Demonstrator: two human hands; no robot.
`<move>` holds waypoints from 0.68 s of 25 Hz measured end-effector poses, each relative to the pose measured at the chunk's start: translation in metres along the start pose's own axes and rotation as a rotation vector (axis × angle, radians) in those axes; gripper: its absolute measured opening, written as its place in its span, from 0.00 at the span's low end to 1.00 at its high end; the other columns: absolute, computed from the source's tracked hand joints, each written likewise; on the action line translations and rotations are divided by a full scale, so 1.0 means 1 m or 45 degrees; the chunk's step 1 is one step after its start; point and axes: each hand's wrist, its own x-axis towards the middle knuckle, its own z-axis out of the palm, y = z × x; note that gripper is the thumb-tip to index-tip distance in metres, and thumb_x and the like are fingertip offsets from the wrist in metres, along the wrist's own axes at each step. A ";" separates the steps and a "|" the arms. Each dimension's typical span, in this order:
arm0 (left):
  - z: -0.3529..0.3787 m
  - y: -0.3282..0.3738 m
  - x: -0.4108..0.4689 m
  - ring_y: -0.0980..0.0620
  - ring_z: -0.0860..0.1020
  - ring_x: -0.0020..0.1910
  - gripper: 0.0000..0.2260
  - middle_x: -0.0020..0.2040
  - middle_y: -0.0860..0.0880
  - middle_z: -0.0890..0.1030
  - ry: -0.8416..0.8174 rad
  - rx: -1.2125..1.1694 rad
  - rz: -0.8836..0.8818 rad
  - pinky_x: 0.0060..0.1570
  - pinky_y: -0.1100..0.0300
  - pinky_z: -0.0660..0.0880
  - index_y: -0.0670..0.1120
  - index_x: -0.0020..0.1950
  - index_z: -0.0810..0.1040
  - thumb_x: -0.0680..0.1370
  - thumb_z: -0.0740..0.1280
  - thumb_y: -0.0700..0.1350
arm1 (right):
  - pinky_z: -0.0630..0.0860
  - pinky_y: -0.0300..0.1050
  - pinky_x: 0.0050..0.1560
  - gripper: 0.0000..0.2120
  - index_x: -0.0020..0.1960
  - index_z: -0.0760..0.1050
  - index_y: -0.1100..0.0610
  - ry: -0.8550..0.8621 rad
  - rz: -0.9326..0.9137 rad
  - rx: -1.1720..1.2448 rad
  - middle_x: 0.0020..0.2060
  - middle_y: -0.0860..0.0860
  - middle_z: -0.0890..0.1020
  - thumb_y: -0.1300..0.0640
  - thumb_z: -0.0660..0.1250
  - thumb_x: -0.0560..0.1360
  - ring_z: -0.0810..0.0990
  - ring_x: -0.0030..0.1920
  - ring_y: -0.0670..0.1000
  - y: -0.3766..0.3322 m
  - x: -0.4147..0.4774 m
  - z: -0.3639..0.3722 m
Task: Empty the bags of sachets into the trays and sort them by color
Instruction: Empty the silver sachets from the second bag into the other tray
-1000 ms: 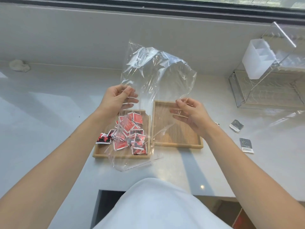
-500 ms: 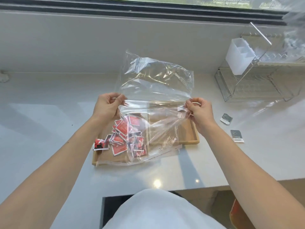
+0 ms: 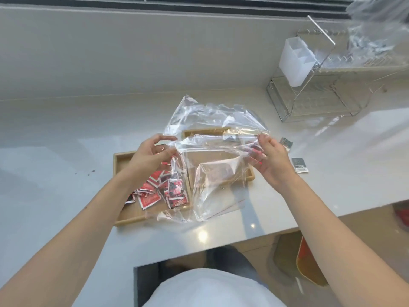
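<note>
White glossy countertop (image 3: 66,151), running along a pale wall under a window; front edge visible at lower right. Landmark: left wooden tray (image 3: 120,160), flat on the counter. Directly right of it and touching along one side, a second wooden tray (image 3: 251,176), set slightly farther back. Right of that second tray, two dark grey sachets (image 3: 299,165) lie flat on the bare counter, one nearer the wall, one nearer the front edge, close but apart. Far right and behind, against the wall, a clear acrylic rack (image 3: 309,100) stands on the counter. Left of the landmark tray, a few small dark specks (image 3: 89,172).
</note>
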 end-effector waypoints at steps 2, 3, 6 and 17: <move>0.012 -0.001 0.008 0.49 0.77 0.40 0.13 0.42 0.46 0.83 0.027 0.000 0.029 0.31 0.63 0.75 0.49 0.62 0.76 0.78 0.68 0.41 | 0.76 0.55 0.53 0.12 0.55 0.71 0.55 -0.115 0.070 -0.097 0.44 0.52 0.83 0.55 0.71 0.75 0.82 0.45 0.55 0.004 -0.001 -0.017; 0.018 0.000 0.011 0.49 0.77 0.39 0.14 0.42 0.46 0.83 0.025 0.016 0.045 0.31 0.62 0.74 0.50 0.63 0.75 0.78 0.68 0.41 | 0.74 0.58 0.54 0.16 0.58 0.70 0.55 -0.141 0.096 -0.139 0.46 0.53 0.84 0.57 0.72 0.74 0.82 0.45 0.56 0.007 0.001 -0.025; 0.039 0.002 0.024 0.48 0.73 0.36 0.17 0.40 0.46 0.80 0.039 0.050 0.064 0.29 0.59 0.71 0.54 0.66 0.73 0.80 0.66 0.40 | 0.75 0.57 0.51 0.23 0.63 0.69 0.56 -0.190 0.138 -0.235 0.48 0.58 0.84 0.64 0.73 0.73 0.84 0.44 0.56 0.007 0.016 -0.050; 0.057 0.058 0.120 0.53 0.79 0.30 0.21 0.44 0.49 0.80 0.314 0.962 0.069 0.34 0.63 0.74 0.54 0.69 0.69 0.78 0.68 0.41 | 0.80 0.42 0.34 0.12 0.57 0.70 0.57 -0.194 0.024 -0.365 0.45 0.57 0.83 0.70 0.64 0.78 0.84 0.35 0.49 -0.025 0.111 -0.065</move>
